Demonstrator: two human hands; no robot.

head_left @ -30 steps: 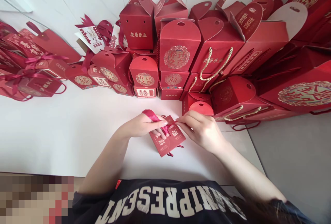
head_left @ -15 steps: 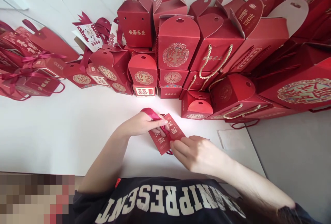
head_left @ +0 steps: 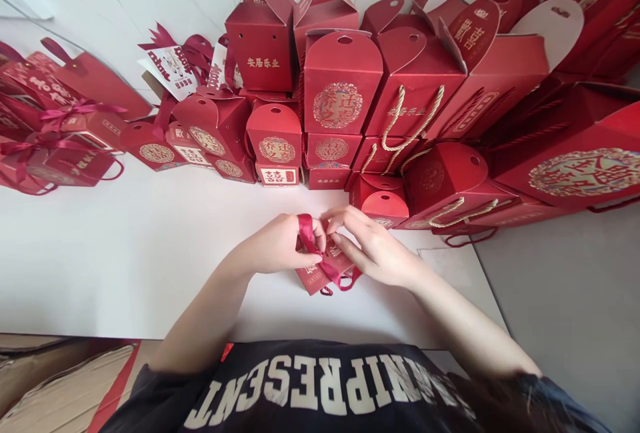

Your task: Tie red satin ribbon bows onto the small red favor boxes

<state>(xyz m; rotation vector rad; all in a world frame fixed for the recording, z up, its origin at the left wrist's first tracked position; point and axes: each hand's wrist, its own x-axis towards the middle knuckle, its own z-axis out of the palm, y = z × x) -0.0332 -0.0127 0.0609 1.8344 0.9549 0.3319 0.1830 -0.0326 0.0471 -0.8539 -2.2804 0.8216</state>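
A small red gift box (head_left: pixel 314 278) with gold lettering lies on the white table, partly covered by both hands. Dark red ribbon (head_left: pixel 331 271) runs across its top, with a loop hanging over the near right side. My left hand (head_left: pixel 280 245) pinches the ribbon between thumb and fingers, and a band of it passes over the index finger. Close against it, my right hand (head_left: pixel 373 243) has its thumb and fingers bent together over the box's far side. What those fingertips hold is hidden. Twisted red cord shows below the box.
Stacked red gift boxes (head_left: pixel 343 79) line the wall behind, some with gold rope handles. More ribboned boxes (head_left: pixel 75 159) stand at the left on the white table (head_left: pixel 125 253). A clear flat sheet (head_left: pixel 447 266) lies at the right; cardboard (head_left: pixel 65 386) is at lower left.
My right hand has moved from the box's near right corner up to its far side, beside the left hand. A ribbon loop now shows at the near right.
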